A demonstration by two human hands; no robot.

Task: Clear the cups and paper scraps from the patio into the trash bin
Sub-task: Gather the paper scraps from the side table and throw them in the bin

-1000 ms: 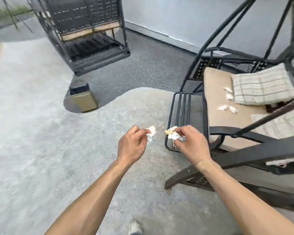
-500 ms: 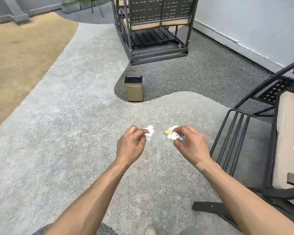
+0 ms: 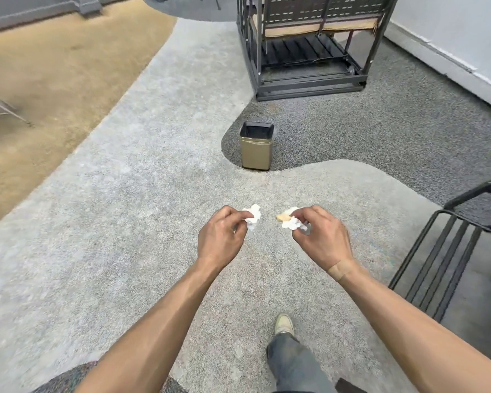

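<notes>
My left hand (image 3: pixel 221 239) pinches a crumpled white paper scrap (image 3: pixel 253 216) between thumb and fingers. My right hand (image 3: pixel 321 239) holds a bunch of white and tan paper scraps (image 3: pixel 289 220). Both hands are out in front of me at mid-frame, a little apart. The trash bin (image 3: pixel 256 148), a small gold-coloured square can with a black liner, stands upright on the dark gravel straight ahead, beyond the hands. Its mouth is open.
A black metal swing frame (image 3: pixel 309 61) with a tan cushion stands behind the bin. Another black metal footrest (image 3: pixel 442 268) juts in at the right. A white wall (image 3: pixel 465 38) runs along the far right. Tan ground lies to the left. My foot (image 3: pixel 284 324) is stepping forward.
The view has swung left and forward, away from the cushioned swing seat. The bin now sits nearer and centred ahead. Both hands keep the same hold on their scraps.
</notes>
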